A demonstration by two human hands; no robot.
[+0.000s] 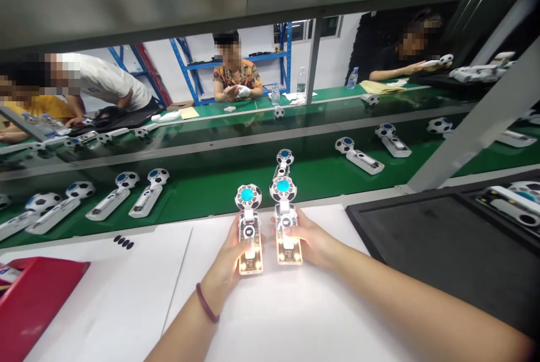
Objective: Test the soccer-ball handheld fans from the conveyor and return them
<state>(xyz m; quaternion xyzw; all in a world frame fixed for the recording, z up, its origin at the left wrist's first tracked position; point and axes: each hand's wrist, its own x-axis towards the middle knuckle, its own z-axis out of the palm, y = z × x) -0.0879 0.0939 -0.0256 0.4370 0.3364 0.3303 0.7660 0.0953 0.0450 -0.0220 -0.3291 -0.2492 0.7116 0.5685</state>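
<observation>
My left hand (228, 260) is closed around the clear handle of a handheld fan (248, 196), or what looks like one, with a black-and-white soccer-ball head. Its thumb presses on the handle front. A matching second fan (283, 188) is gripped in my right hand (314, 239), thumb likewise across its front. Both stand side by side, heads up, with blue centres, small round lit displays and glowing lights low on the handles. The left display seems to read 100. Just beyond the right one, a third fan (285, 157) lies on the green belt (211, 187).
White sheets (270, 317) cover the bench. Several black oval pads (124, 242) lie left, near a red bin (46, 300). A black tray (426, 238) is at right. More soccer-ball fans (149, 193) line the belt. A slanted post (472, 92) stands right; co-workers sit opposite.
</observation>
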